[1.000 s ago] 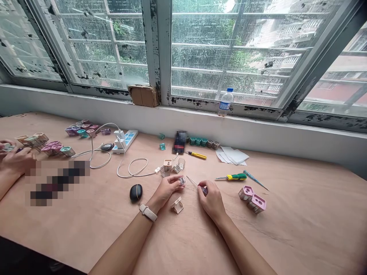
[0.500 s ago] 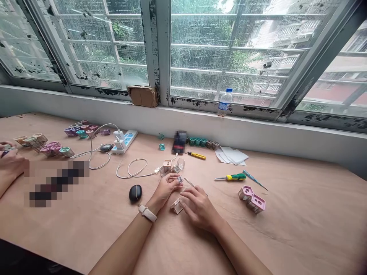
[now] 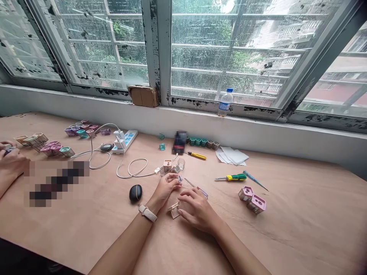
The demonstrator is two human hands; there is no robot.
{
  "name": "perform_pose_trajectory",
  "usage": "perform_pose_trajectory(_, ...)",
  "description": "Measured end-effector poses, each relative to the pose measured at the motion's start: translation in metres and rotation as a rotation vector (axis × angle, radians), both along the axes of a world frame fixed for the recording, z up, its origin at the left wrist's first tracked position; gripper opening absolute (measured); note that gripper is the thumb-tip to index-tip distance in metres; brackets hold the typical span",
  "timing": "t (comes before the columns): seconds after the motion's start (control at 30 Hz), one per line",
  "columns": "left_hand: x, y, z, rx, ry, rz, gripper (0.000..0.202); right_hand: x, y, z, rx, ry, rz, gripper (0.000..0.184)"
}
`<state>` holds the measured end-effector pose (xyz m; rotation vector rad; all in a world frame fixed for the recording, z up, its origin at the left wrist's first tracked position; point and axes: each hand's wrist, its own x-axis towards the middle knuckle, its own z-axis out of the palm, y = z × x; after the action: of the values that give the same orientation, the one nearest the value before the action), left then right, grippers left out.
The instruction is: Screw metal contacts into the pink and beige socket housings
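Observation:
My left hand (image 3: pixel 168 188), with a pale band on its wrist, pinches a small shiny metal pencil sharpener insert (image 3: pixel 179 178) between thumb and fingers. My right hand (image 3: pixel 197 210) is spread low over the table, fingers apart. Its thumb side meets a clear, pale-rimmed sharpener case (image 3: pixel 174 211) lying on the table; whether it grips the case is not visible. Just beyond the right fingers lies a thin screwdriver (image 3: pixel 203 192) with a clear purplish handle. Past my left hand stand a peach-topped two-hole sharpener (image 3: pixel 167 165) and a clear open case (image 3: pixel 181 164).
Two pink sharpeners (image 3: pixel 256 203), a green-yellow screwdriver (image 3: pixel 236 177) and a blue pointed tool (image 3: pixel 255 180) lie at right. White papers (image 3: pixel 232 156) and a yellow cutter (image 3: pixel 197 155) lie beyond. A black case (image 3: pixel 135 193), power strip (image 3: pixel 126 141) and another person's hands (image 3: pixel 13 158) are left.
The clear case on the table has slid slightly left and toward me, along with my right fingers. More of the thin screwdriver's handle now shows. My left hand has barely moved.

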<state>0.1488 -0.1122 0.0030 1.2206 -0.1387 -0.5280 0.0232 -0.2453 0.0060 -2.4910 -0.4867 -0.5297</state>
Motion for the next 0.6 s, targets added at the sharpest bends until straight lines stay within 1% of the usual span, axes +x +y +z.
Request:
perform_pose_trajectory(0.07,0.0,0.0,0.0,0.004,-0.008,0.0,0.023,0.0,0.002,-0.001,-0.009,-0.006,0.011,0.017)
perform_pose_trajectory(0.17,0.001,-0.001,-0.001,0.001,-0.003,0.001,0.021,0.001,0.0,-0.002,-0.006,-0.025,-0.02,0.008)
perform_pose_trajectory(0.33,0.002,-0.001,-0.001,-0.006,0.003,0.007,0.021,0.001,-0.003,-0.002,0.051,-0.019,-0.068,0.005)
perform_pose_trajectory(0.4,0.002,-0.001,-0.001,-0.01,-0.003,-0.003,0.023,0.001,-0.001,0.0,0.055,-0.006,-0.062,0.007)
perform_pose_trajectory(0.53,0.0,0.0,0.0,-0.018,-0.014,-0.004,0.026,0.001,0.007,-0.001,0.031,0.0,-0.004,0.022)
perform_pose_trajectory(0.6,0.0,0.0,0.0,-0.011,-0.024,0.002,0.027,0.001,0.01,-0.004,0.016,-0.004,0.007,0.021)
